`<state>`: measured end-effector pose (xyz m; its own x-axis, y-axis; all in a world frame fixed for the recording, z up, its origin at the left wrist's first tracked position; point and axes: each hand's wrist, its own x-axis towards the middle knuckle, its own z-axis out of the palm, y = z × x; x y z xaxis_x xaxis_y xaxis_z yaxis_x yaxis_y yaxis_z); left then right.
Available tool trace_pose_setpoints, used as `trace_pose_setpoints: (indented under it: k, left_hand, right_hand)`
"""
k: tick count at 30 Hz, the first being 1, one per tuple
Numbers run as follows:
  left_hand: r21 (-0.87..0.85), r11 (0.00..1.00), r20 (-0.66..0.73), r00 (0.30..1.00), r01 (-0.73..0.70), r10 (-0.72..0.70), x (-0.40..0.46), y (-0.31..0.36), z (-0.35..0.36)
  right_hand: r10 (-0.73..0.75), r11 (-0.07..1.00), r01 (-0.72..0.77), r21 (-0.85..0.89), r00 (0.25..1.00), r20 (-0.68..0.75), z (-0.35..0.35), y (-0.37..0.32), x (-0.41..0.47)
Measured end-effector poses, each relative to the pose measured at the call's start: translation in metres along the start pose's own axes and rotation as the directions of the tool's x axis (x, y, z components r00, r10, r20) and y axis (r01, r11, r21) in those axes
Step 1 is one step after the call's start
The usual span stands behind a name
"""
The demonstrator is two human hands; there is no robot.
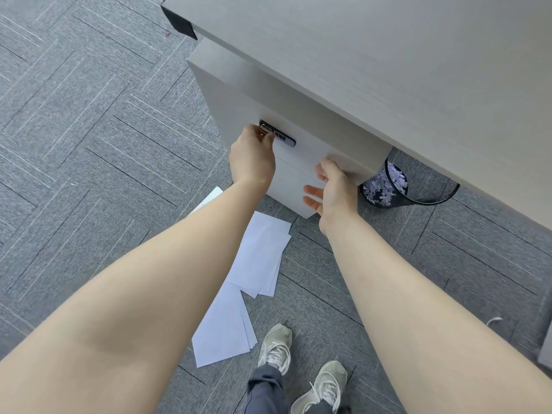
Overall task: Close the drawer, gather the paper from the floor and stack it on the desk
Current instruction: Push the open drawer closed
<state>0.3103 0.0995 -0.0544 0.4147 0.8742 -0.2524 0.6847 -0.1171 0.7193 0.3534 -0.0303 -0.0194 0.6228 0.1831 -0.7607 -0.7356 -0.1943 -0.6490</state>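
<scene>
A white drawer cabinet (248,94) stands under the pale desk (388,55). My left hand (252,158) pinches the silver knob of the black combination lock (283,140) on the top drawer front (310,150). My right hand (333,191) lies flat with spread fingers against the right edge of the drawer fronts. White paper sheets lie on the carpet below: one pile (263,252) near the cabinet's foot, another (222,327) closer to my feet, and one sheet (209,198) partly hidden by my left forearm.
A black mesh bin (388,189) with shredded paper sits under the desk to the right of the cabinet. My two shoes (298,369) stand on grey patterned carpet at the bottom. A black bracket (180,23) caps the desk corner.
</scene>
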Motion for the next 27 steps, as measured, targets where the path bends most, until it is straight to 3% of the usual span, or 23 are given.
trace_pose_setpoints:
  k: [3,6,9,22,27]
  left_hand:
    - [0.23,0.967,0.008,0.994,-0.106,0.108,-0.003,0.0,-0.004]
    - [0.487,0.841,0.055,0.969,-0.238,0.242,-0.001,0.001,-0.012]
    - [0.591,0.741,0.127,0.943,-0.32,0.307,0.003,0.003,-0.017]
    - [0.571,0.761,0.123,0.949,-0.308,0.292,0.002,-0.002,-0.01]
    - [0.342,0.91,0.086,0.972,-0.233,0.216,0.006,-0.008,-0.006]
  right_hand:
    - [-0.01,0.999,0.01,-0.032,1.0,0.002,0.001,0.0,-0.002]
    - [-0.022,0.998,0.022,-0.054,1.0,0.003,0.002,-0.002,-0.001]
    - [-0.058,0.994,0.058,-0.095,0.998,-0.001,0.002,-0.003,-0.001]
    - [-0.103,0.986,0.101,-0.134,0.995,-0.005,0.002,-0.001,0.001]
    - [-0.102,0.985,0.1,-0.14,0.995,-0.01,0.002,0.0,0.001]
